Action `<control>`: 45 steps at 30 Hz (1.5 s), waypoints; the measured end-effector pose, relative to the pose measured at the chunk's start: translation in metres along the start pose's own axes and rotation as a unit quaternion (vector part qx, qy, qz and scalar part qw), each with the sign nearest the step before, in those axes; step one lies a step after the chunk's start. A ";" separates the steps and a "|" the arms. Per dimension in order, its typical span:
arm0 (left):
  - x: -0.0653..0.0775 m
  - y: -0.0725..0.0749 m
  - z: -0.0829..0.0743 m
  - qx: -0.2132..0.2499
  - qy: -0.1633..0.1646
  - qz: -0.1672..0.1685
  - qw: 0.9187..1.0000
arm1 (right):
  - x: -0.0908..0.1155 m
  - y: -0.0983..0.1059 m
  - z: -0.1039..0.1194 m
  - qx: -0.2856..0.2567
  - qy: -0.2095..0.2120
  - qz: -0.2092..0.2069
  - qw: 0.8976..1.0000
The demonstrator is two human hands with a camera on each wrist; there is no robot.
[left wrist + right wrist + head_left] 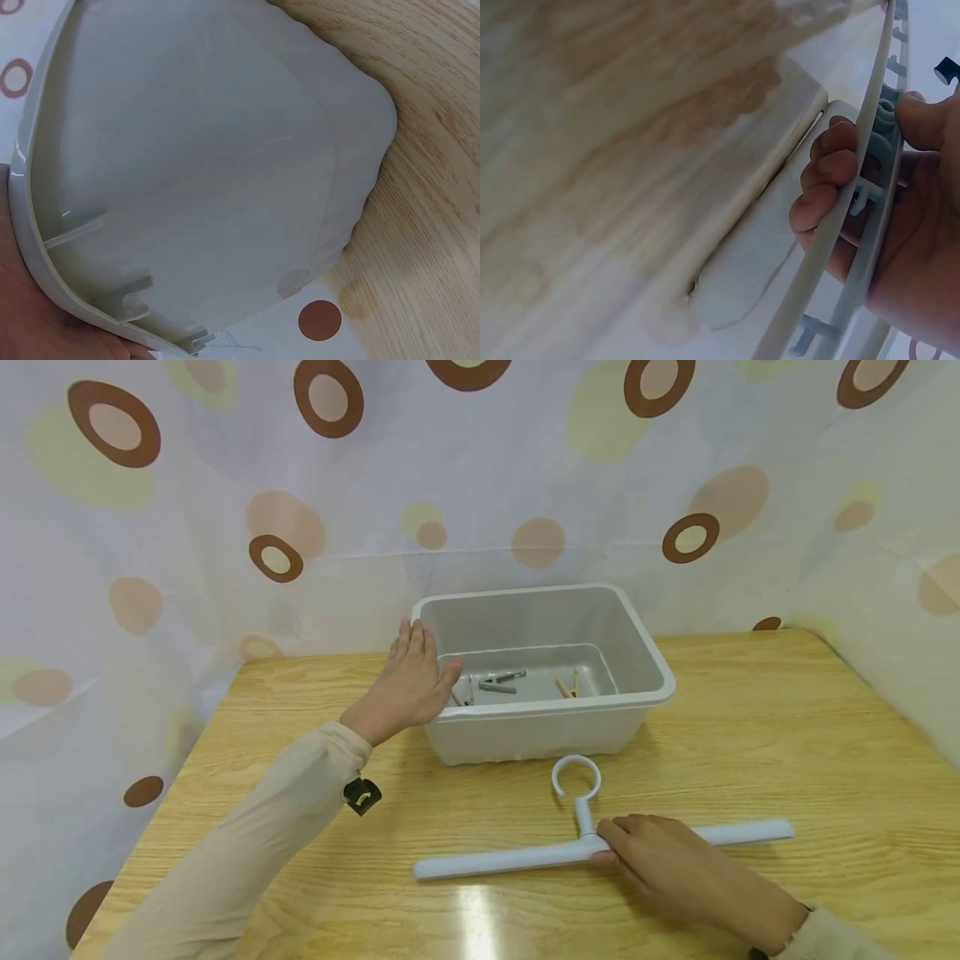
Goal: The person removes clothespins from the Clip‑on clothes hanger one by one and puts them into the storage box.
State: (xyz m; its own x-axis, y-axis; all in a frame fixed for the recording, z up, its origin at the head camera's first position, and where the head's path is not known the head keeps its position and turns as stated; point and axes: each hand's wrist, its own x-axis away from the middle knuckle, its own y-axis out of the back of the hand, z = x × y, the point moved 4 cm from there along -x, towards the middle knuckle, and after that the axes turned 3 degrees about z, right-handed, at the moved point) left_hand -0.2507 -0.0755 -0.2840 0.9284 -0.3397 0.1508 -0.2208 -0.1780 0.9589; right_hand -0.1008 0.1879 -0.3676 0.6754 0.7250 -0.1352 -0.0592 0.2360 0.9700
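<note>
A light grey plastic basin (536, 731) stands toward the back of the table. My left hand (408, 685) rests on its left rim, fingers straight and pointing away, thumb over the near corner. The left wrist view shows the basin's outer wall (210, 150) and part of the left hand (52, 322) against the rim. In front of the basin, my right hand (667, 864) grips a white clothes hanger (502, 862) near its middle, its ring hook toward the basin. From the right wrist, curled fingers (829, 169) wrap around the hanger's ribbed, hollow underside.
Inside the basin lie a grey clothespin (498, 687), a tan clothespin (566, 689) and a pinkish piece partly hidden by the left thumb. The wood-grain table (795, 735) meets a patterned cloth (480, 468) behind the basin and at both sides.
</note>
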 end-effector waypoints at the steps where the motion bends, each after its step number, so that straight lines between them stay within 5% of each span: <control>1: 0.000 0.000 0.000 0.000 0.001 0.000 1.000 | -0.001 0.000 0.000 -0.009 0.001 0.006 1.000; 7: -0.001 0.001 0.000 0.006 0.003 -0.006 1.000 | -0.010 -0.004 0.000 -0.068 0.002 0.052 0.996; 18: -0.001 0.000 0.000 0.011 0.004 -0.013 1.000 | -0.018 -0.007 -0.001 -0.033 0.003 0.051 0.998; 28: -0.002 0.000 0.000 0.010 0.010 -0.019 1.000 | -0.024 -0.009 -0.005 -0.048 -0.021 0.100 0.994; 37: -0.002 -0.001 0.000 0.013 0.007 -0.016 1.000 | -0.024 -0.008 -0.004 0.026 0.025 0.065 0.997; 45: -0.001 0.000 0.000 0.013 0.001 -0.019 1.000 | -0.024 -0.009 -0.004 0.015 0.017 0.072 0.997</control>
State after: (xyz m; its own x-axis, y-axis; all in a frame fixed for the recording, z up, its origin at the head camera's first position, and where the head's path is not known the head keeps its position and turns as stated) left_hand -0.2517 -0.0748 -0.2842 0.9369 -0.3299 0.1154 -0.1933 -0.2141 0.9575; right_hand -0.1194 0.1713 -0.3742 0.6366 0.7712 -0.0011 -0.1310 0.1095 0.9853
